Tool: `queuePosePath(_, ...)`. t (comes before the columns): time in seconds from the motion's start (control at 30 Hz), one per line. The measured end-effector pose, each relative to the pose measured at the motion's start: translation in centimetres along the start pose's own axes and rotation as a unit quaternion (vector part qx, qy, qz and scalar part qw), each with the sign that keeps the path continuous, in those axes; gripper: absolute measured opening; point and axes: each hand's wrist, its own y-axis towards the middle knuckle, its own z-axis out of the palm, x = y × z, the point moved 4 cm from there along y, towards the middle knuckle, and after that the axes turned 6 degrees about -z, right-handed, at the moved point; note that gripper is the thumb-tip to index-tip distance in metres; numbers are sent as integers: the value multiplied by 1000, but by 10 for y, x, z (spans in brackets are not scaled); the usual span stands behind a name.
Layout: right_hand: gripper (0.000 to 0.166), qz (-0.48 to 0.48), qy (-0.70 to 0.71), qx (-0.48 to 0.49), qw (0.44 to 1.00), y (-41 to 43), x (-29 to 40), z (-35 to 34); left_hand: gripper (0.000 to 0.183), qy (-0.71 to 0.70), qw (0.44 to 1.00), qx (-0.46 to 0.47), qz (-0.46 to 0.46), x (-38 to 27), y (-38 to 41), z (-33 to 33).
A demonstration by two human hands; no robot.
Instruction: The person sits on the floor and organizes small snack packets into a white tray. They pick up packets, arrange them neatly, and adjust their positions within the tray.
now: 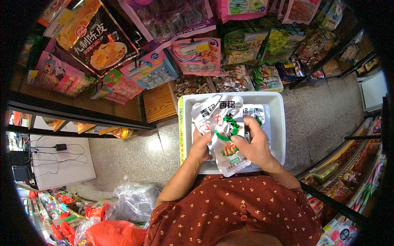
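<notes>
My left hand (200, 145) grips a small fan of silver foil snack pouches by their left side, its thumb against them. On the other side, my right hand (257, 143) pinches the front pouch (230, 132), thumb on its face and fingers behind. That pouch bears writing, a green ring and a food picture. A second pouch (205, 113) sticks out behind it at the upper left. Both hands are over a white plastic bin (279, 132), where more silver pouches (254, 110) lie, partly hidden by my hands.
Bagged snacks (197, 57) hang on the rack beyond the bin, above boxes of small packets (234, 81). Stocked shelves (335, 175) run along the right. Plastic bags (135, 200) are piled at lower left, near a white surface (61, 166) with cables.
</notes>
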Motion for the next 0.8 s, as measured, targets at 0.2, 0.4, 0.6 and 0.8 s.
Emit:
queuePosePath(0.2, 71, 69, 53, 60, 994, 3, -7, -5, 78, 52, 998, 27, 16, 2, -5, 7)
queuePosePath(0.4, 82, 100, 132, 85, 983, 1, -16, -7, 90, 68, 995, 70, -19, 3, -10, 13)
queuePosePath(0.6, 87, 133, 188, 51, 972, -2, -13, -10, 98, 109, 987, 104, -48, 0, -13, 14)
queuePosePath(0.8, 89, 114, 221, 71, 966, -10, -10, -17, 93, 189, 978, 78, -33, 5, -15, 24)
